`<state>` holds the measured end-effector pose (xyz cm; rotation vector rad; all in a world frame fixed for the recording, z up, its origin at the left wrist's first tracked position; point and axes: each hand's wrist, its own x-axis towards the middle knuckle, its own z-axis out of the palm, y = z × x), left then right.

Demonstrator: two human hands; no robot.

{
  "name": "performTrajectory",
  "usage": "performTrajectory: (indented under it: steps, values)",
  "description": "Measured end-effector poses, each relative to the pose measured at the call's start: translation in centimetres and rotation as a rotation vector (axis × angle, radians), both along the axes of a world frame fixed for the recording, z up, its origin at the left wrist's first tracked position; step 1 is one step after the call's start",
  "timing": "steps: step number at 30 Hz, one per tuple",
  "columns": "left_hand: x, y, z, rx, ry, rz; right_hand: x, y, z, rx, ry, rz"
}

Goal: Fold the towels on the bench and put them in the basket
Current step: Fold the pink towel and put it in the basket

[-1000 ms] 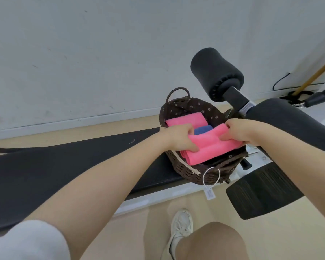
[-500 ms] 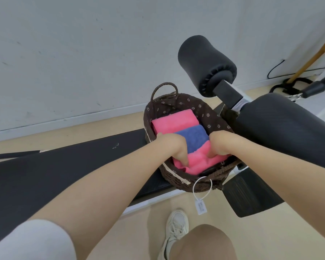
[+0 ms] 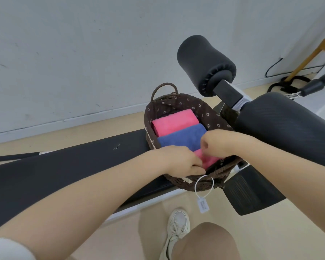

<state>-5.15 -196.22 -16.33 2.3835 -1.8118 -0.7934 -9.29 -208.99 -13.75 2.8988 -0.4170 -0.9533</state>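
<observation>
Head view: both hands tuck a folded pink towel [image 3: 207, 160] into the basket [image 3: 210, 119] on the desk [image 3: 64, 166]; left hand [image 3: 184, 162] presses its near-left end, right hand [image 3: 216, 141] curls over its far end, grip unclear; towel's long axis spans between them

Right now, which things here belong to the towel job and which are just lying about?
Job: basket, far pink towel, blue towel, near pink towel, bench, left hand, right hand.
Lying about: foam roller, price tag, cable.
</observation>
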Motion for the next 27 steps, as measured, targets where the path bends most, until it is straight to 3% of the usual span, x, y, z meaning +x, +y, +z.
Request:
performTrajectory:
  steps: [4, 9, 13, 16, 19, 22, 25, 27]
  values:
    - [-0.6, 1.5, -1.0, 0.164, -0.132, -0.073, -1.9, 0.6, 0.1, 0.165, 0.161, 0.022]
    - [-1.8, 1.4, -1.2, 0.06, -0.372, -0.043, -1.5, 0.4, -0.1, 0.145, 0.255, -0.026]
    - [-2.1, 1.0, -1.2, 0.168, -0.39, -0.005, -1.2, 0.3, -0.7, 0.199, 0.326, -0.097]
    - [-2.6, 0.4, -0.6, 0.259, -0.359, 0.059, -1.0, 0.1, -0.6, 0.371, 0.316, -0.32]
    - [-3.0, 0.8, -0.2, 0.208, -0.401, 0.059, -0.7, 0.7, -0.5, 0.368, 0.256, -0.389]
    - [-2.2, 4.7, -0.4, -0.104, -0.487, 0.003, -0.6, 2.8, -0.2, 0.138, -0.066, -0.105]
    - [-1.7, 10.6, 0.1, -0.407, -0.454, 0.104, -1.1, 6.1, 0.9, 0.238, -0.566, -0.035]
    - [-1.2, 14.8, 0.2, -0.392, -0.4, 0.29, -1.2, 9.8, 1.4, 0.308, -0.729, 0.062]
